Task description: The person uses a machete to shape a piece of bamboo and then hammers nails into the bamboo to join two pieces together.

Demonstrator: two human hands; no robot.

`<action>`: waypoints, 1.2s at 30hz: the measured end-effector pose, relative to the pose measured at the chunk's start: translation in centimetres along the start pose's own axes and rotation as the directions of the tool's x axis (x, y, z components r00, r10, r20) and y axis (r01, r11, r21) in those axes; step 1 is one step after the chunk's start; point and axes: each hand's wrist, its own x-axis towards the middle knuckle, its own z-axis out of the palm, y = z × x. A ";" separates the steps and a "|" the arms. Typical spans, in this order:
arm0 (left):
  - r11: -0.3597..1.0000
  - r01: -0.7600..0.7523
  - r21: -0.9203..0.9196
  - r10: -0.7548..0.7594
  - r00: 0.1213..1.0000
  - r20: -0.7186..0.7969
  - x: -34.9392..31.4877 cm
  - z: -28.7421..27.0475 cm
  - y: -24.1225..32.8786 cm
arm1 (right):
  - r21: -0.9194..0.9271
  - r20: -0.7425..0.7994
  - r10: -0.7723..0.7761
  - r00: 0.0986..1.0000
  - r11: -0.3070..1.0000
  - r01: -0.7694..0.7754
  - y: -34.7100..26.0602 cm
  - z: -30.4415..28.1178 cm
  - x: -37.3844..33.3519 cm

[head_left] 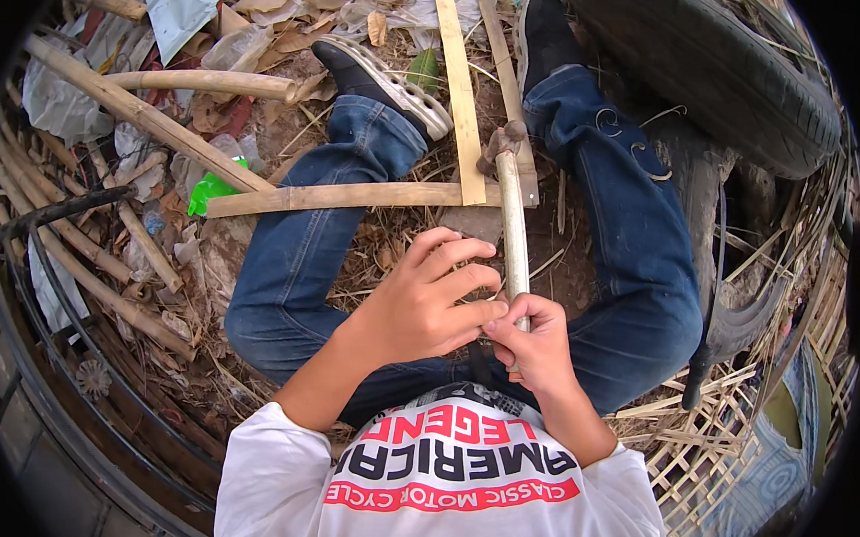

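The right hand [537, 345] is gripping a hammer [513, 224] near its handle end; the left hand [428, 302] is spreading its outer fingers, any pinch unclear; bamboo strips [347, 198] are already lying crossed on the ground [378, 247]; fastening isn't showing clearly.

- Ground [567, 250]: brown earth, strewn with dry leaves [377, 28] and straw.
- Left: bamboo poles [149, 115], crumpled pale plastic [58, 101], a bright green wrapper [215, 188] (partly hidden by bamboo).
- Top middle: one green leaf [422, 69].
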 end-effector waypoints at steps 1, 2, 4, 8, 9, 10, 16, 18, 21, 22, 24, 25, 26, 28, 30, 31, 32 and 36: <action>1.000 -0.027 0.009 0.027 1.000 0.012 0.0 -0.3 -0.1 | -0.015 0.014 -0.029 0.999 0.999 0.029 0.2 0.0 0.1; 0.998 -0.055 0.017 0.054 0.998 0.023 0.0 -0.4 -0.1 | -0.029 0.028 -0.057 0.998 0.998 0.058 0.6 -0.2 0.2; 0.998 -0.064 0.003 0.064 0.997 0.034 -0.2 -0.5 -0.4 | -0.072 0.055 -0.103 0.993 0.992 0.107 1.2 -0.3 0.3; 0.992 -0.030 -0.120 0.033 0.999 0.020 -0.7 -0.2 -0.8 | -0.147 0.066 -0.174 0.983 0.972 0.182 1.1 -0.7 -0.2; 0.991 -0.014 -0.134 0.014 1.000 0.000 -1.0 0.1 -0.9 | -0.159 0.060 -0.193 0.979 0.967 0.200 0.9 -0.7 -0.4; 0.989 0.002 -0.148 -0.005 1.000 -0.020 -1.5 0.3 -1.1 | -0.143 0.061 -0.196 0.979 0.969 0.203 0.7 -0.6 -0.6; 0.971 0.095 -0.220 -0.114 0.990 -0.076 -2.3 1.5 -0.9 | -0.056 0.016 -0.148 0.989 0.987 0.149 0.5 -0.1 -1.0; 0.974 0.105 -0.202 -0.122 0.990 -0.070 -2.1 1.5 -0.5 | -0.091 0.029 -0.151 0.988 0.984 0.153 0.9 -0.5 -0.8; 0.987 0.094 -0.133 -0.102 0.993 -0.055 -1.6 0.9 0.2 | -0.098 0.032 -0.218 0.976 0.971 0.220 1.4 -0.4 -0.7; 0.991 0.085 -0.102 -0.091 0.994 -0.056 -1.6 0.8 0.4 | -0.112 0.032 -0.226 0.974 0.967 0.228 1.4 -0.4 -0.6; 0.996 0.068 -0.057 -0.071 0.996 -0.056 -1.4 0.6 0.6 | -0.140 0.031 -0.244 0.969 0.959 0.246 1.2 -0.5 -0.5; 0.997 0.061 -0.043 -0.063 0.996 -0.056 -1.3 0.5 0.6 | -0.157 0.025 -0.262 0.965 0.952 0.263 1.2 -0.4 -0.4; 0.998 0.053 -0.028 -0.055 0.997 -0.055 -1.2 0.4 0.6 | -0.174 0.018 -0.281 0.960 0.944 0.279 1.1 -0.3 -0.3; 0.994 0.037 -0.100 -0.044 0.997 -0.068 -1.2 0.9 0.1 | -0.252 0.045 -0.344 0.938 0.904 0.344 1.1 -0.5 0.0; 0.979 0.065 -0.193 -0.082 0.993 -0.082 -1.1 1.6 -1.2 | -0.364 0.111 -0.427 0.897 0.823 0.437 1.2 -1.4 0.5; 0.963 0.103 -0.247 -0.128 0.988 -0.086 -1.0 2.0 -2.1 | -0.307 0.058 -0.449 0.892 0.842 0.444 1.1 -1.1 0.8; 0.943 0.139 -0.301 -0.172 0.981 -0.087 -0.9 2.5 -3.1 | -0.248 0.002 -0.466 0.885 0.857 0.452 0.8 -0.7 1.1; 0.677 0.605 -0.420 -0.694 0.714 -0.090 0.1 4.8 -8.2 | -0.196 -0.073 -0.473 0.878 0.870 0.452 -0.6 0.2 2.9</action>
